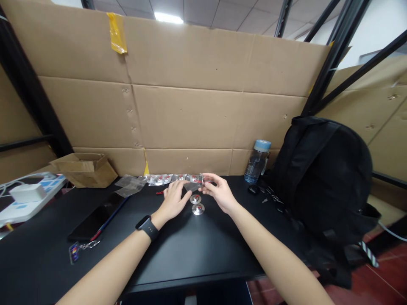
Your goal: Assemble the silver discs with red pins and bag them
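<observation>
A small clear plastic bag [191,186] extends from between the thumb and fingers of my left hand [174,198], which wears a dark watch. Just to its right, the fingertips of my right hand [221,192] pinch a shiny round metal disc [202,180], seen nearly edge-on. Below the hands, two silver discs with red centres lie on the dark table: the upper disc [195,199] and the lower disc [198,209]. Behind the hands is a row of bagged discs [163,179], each with some red. The left fingertips are partly hidden.
Flat clear bags [130,185] lie left of the row, near a black phone [97,216] and a keychain [74,253]. A cardboard box [85,169] and power strip [34,199] are farther left. A bottle [257,161] and black backpack [327,182] stand right.
</observation>
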